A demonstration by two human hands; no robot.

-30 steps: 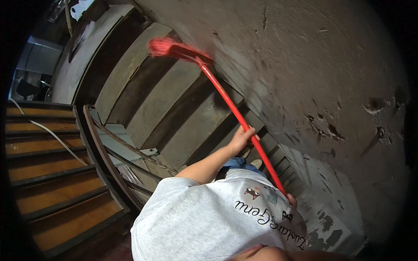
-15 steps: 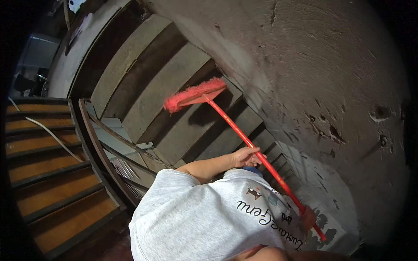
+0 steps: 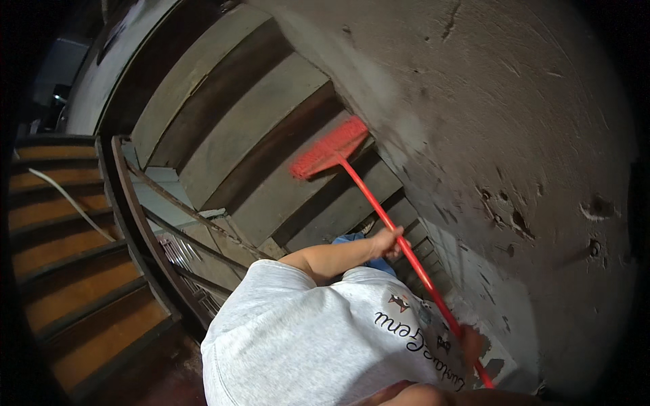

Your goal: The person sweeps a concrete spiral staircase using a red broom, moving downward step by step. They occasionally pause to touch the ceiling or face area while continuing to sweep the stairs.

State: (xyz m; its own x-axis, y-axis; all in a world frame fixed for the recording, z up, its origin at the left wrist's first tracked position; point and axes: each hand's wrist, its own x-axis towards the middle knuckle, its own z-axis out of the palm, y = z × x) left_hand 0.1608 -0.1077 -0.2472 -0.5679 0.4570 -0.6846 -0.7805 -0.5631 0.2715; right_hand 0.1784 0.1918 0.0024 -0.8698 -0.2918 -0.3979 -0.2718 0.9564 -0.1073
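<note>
A red broom slants across the middle, its fluffy red bristle head at a stair tread close to the wall. The head is slightly blurred; whether it touches the tread I cannot tell. My left hand is closed around the middle of the red handle, in front of my body. Further down, near the handle's lower end, my right hand is wrapped round it, dim and partly blurred. The concrete stairs curve around beneath the broom.
A rough, pitted wall borders the stairs on the right. On the left runs a metal railing, with orange-brown steps beyond it. A pale hose or cable lies over those steps.
The broom head has moved right, nearer the wall, with its bristles turned somewhat. Both hands remain on the handle. The view has shifted a little, and more blue clothing shows below my left hand.
</note>
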